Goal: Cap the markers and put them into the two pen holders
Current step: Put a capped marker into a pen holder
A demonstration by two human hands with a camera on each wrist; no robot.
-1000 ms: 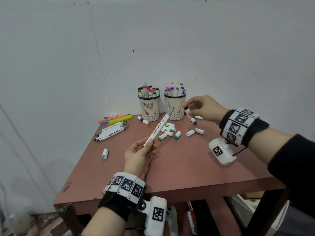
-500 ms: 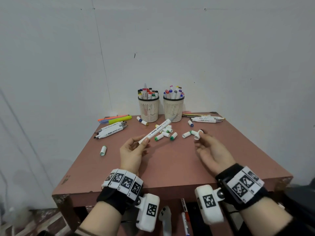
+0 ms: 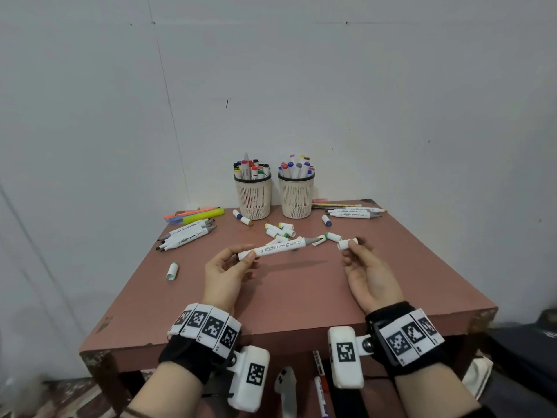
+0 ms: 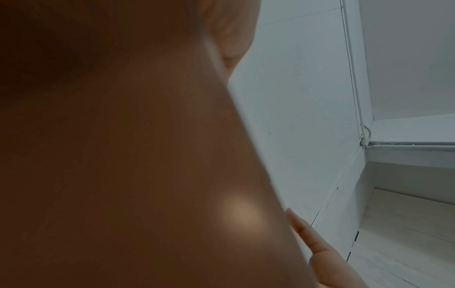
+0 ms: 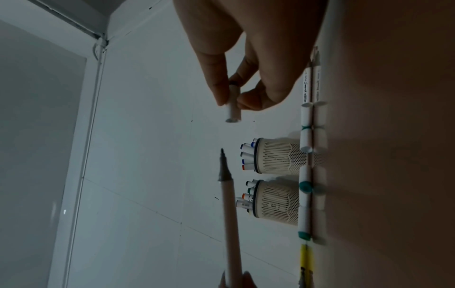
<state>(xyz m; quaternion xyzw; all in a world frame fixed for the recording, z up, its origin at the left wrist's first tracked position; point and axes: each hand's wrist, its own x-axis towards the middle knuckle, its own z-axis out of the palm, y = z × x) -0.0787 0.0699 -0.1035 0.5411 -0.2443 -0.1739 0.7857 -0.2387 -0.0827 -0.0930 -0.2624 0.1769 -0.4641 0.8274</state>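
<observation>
Both pen holders at the back of the tabletop already stand full of capped markers, so much of the job looks done — yet plenty remains. The left hand pinches one uncapped marker by its tail, grey tip pointing right; the right hand pinches a white cap just apart from that tip, not yet on. Still lying loose: about four markers at the left, about three at the right rear, and some ten or eleven caps — one stray near the left edge. Exact counts inside the holders cannot be told.
</observation>
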